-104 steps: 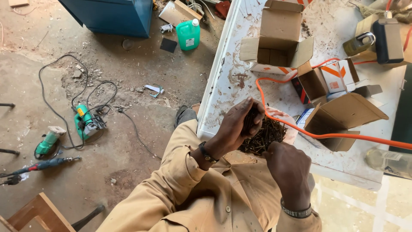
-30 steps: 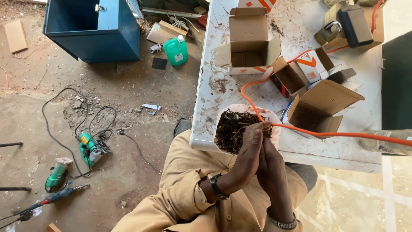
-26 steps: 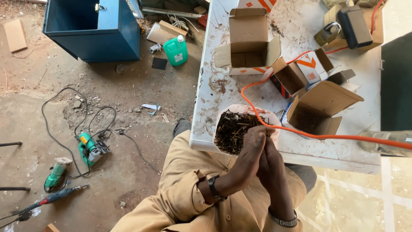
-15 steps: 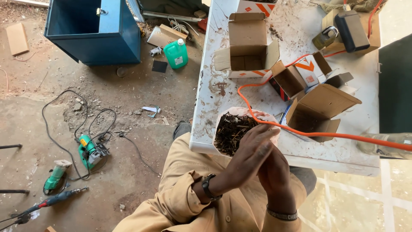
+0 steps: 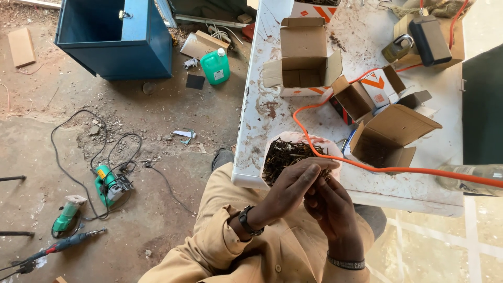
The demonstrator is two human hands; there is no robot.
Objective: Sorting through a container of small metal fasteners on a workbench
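Observation:
My left hand (image 5: 291, 187), with a dark watch on the wrist, and my right hand (image 5: 331, 208), with a dark wristband, are pressed together in front of my chest. Their fingers close on a small bundle of dark screws (image 5: 316, 181) that shows between them. Just beyond the hands, at the near edge of the white table (image 5: 260, 118), stands a white bag (image 5: 273, 140) full of the same dark screws (image 5: 285, 155). An orange cable (image 5: 398, 169) runs across the bag's rim and off to the right.
Three open cardboard boxes (image 5: 304, 52) (image 5: 361, 94) (image 5: 390, 133), a padlock (image 5: 397, 47) and a black case (image 5: 429, 32) sit on the table. On the dirt floor at left are a blue metal box (image 5: 115, 36), a green jug (image 5: 215, 65), green power tools (image 5: 107, 183) and tangled cords.
My left hand dropped from over the bag to meet my right hand. The palms, pressed flat together a moment ago, have loosened, and the fingers now curl around the screws.

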